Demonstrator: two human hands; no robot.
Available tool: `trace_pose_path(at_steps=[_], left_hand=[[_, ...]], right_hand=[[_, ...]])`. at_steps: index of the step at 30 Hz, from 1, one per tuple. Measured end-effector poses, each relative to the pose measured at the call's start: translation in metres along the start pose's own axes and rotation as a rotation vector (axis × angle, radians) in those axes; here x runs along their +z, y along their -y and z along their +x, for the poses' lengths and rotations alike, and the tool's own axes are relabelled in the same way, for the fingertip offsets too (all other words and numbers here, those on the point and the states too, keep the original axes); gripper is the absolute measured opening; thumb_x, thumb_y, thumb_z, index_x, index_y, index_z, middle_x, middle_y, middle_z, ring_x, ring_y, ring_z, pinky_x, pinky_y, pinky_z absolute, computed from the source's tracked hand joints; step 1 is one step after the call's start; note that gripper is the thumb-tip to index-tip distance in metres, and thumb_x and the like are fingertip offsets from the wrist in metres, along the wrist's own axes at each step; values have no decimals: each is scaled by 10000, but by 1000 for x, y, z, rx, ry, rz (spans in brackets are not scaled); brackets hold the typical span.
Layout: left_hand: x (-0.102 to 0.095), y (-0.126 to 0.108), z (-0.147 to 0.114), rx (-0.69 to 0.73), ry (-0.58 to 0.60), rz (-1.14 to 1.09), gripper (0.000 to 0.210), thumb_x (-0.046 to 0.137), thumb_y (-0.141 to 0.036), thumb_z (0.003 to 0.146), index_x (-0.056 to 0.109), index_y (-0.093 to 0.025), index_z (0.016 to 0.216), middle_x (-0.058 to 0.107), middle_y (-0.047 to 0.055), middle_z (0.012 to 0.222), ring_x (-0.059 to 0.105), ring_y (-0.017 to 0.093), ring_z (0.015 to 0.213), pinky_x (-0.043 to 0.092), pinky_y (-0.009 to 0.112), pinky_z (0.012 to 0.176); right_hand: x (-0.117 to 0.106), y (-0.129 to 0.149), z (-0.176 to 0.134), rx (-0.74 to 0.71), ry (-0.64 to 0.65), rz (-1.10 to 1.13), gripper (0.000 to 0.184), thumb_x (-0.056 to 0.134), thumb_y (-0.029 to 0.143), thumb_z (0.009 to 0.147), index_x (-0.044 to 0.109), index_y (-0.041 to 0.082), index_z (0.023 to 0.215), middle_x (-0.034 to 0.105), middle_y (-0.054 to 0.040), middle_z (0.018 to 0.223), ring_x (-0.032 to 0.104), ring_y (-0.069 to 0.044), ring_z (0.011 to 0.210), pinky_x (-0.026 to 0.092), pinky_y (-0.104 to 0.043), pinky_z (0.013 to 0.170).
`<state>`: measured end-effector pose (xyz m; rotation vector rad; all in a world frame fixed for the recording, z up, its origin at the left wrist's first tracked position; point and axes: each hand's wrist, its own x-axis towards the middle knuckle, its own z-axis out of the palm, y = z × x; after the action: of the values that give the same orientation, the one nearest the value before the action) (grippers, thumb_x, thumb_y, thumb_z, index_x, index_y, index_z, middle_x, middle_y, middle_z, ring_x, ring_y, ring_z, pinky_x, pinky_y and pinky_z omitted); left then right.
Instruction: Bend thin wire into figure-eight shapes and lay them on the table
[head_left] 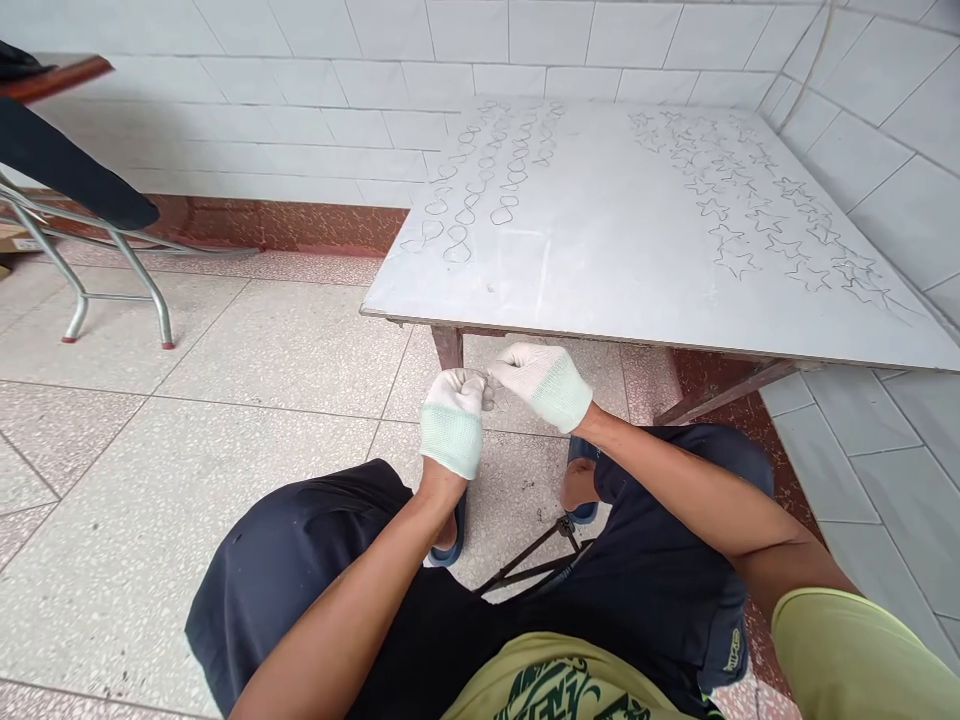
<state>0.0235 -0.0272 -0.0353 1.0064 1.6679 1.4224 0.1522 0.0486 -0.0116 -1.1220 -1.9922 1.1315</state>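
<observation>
Wire piece [491, 388], thin and hard to make out, sat pinched between the two gloved hands just below the near edge of the counter [600, 260]. The left hand [452, 420] was curled into a narrow fist, fingertips closed on the wire's left end. The right hand [544, 382] met it from the right, fingers folded in and gripping the other end, so the two hands touched at the fingertips. Both wore white knit gloves and hovered above the person's knees and the tiled floor [225, 400]. On the counter lay rows of bent wire loops [480, 190] at the far left and rows of wire stars [757, 190] along the far right, well apart from the hands. A metal-legged stand [112, 270] stood at the far left by the wall.
</observation>
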Motion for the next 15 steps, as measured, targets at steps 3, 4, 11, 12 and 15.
trace_pose_path(at_steps=[3, 4, 11, 12, 15], left_hand=[[4, -6, -8, 53, -94, 115, 181, 533, -317, 984, 574, -226, 834, 640, 4, 720, 595, 169, 665, 507, 315, 682], [4, -7, -10, 72, -109, 169, 183, 527, -310, 989, 573, -230, 832, 634, 4, 727, 591, 174, 682, 501, 317, 691], [-4, -7, -14, 197, -94, 413, 143, 565, -268, 937, 704, -240, 956, 735, 38, 894, 694, 252, 914, 534, 396, 897], [-5, -9, -14, 190, -72, 387, 145, 567, -263, 928, 709, -241, 948, 739, 33, 877, 697, 247, 895, 537, 387, 877], [-5, -17, -15, 111, -37, 201, 140, 567, -281, 925, 686, -220, 882, 741, 26, 794, 670, 201, 740, 532, 340, 756]], right_hand=[[4, -10, 5, 67, 17, 188, 272, 686, 322, 881, 688, 209, 634, 734, 7, 722, 672, -139, 734, 486, -265, 740], [5, -13, 6, 100, 39, 284, 258, 710, 346, 857, 690, 205, 642, 728, 5, 703, 664, -137, 702, 496, -265, 718], [-2, -5, 2, 208, 83, 569, 295, 874, 425, 684, 696, 193, 648, 711, -5, 650, 638, -131, 639, 534, -269, 664], [-4, -3, 1, 194, 89, 564, 293, 874, 429, 683, 701, 194, 651, 718, -9, 659, 641, -134, 645, 537, -272, 667], [-8, -1, 2, 130, 98, 563, 279, 845, 429, 708, 696, 201, 645, 722, -10, 662, 645, -138, 653, 539, -274, 669]])
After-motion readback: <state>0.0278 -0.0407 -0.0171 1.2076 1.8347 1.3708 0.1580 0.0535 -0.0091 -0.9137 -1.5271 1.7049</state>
